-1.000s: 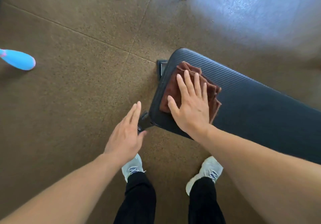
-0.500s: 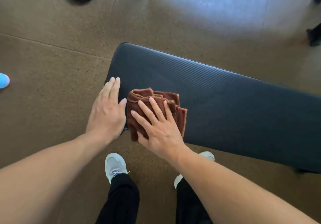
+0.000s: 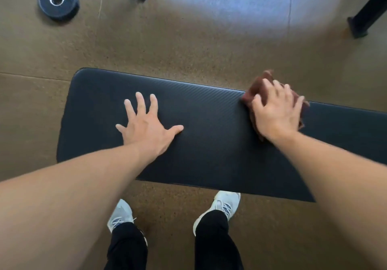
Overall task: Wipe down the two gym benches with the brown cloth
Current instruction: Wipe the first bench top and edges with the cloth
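While white shoes [image 3: 225, 203] are planted on the floor just beside the bench [image 3: 209, 144], the left hand [image 3: 146, 127] is spread wide and flat on its pad. Farther right, the brown cloth [image 3: 259, 87] is pinned to the pad's far edge beneath the right hand [image 3: 276, 110], fingers splayed, cloth showing past the fingertips.

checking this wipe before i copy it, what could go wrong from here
1. The brown cloth sits bunched under the right hand and overhangs the far edge of the bench; it could slip off onto the floor.
2. The left hand rests flat on the pad, so that patch may get skipped or re-marked.
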Demonstrator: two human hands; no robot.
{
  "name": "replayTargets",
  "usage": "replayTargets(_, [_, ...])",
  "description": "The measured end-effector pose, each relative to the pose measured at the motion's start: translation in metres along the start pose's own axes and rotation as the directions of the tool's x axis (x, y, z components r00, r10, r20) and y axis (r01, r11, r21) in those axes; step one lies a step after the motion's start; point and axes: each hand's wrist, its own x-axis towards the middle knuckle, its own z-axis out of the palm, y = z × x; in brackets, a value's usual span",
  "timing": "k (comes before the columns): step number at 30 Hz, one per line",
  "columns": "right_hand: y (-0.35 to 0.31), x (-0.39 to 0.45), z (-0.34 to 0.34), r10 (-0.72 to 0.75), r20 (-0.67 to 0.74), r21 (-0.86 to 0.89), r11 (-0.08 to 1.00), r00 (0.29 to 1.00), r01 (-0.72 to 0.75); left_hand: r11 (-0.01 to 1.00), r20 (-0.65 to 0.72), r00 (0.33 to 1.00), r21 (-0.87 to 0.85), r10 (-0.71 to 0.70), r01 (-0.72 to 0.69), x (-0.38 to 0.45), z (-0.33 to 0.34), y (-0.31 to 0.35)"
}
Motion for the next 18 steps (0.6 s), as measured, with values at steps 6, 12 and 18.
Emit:
replayTargets(6, [-0.012, 0.043, -0.043, 0.051, 0.216, 0.002, 0.999, 0.975, -0.053, 0.996, 0.031, 0.996, 0.047, -0.078, 0.077, 0.008, -0.004, 0.01])
replayTargets(12, [-0.147, 0.003, -0.004, -0.496, 0.085, 0.278, 0.844, 0.864, 0.458, 0.989, 0.061, 0.99, 0.079, -0.129, 0.124, 0.012, -0.008, 0.018])
replayTargets(18, [-0.089, 0.022, -0.002, -0.572, 0.015, 0.239, 0.799, 0.82, 0.552, 0.989, 0.112, 0.984, 0.076, -0.137, 0.129, 0.008, -0.01, 0.018])
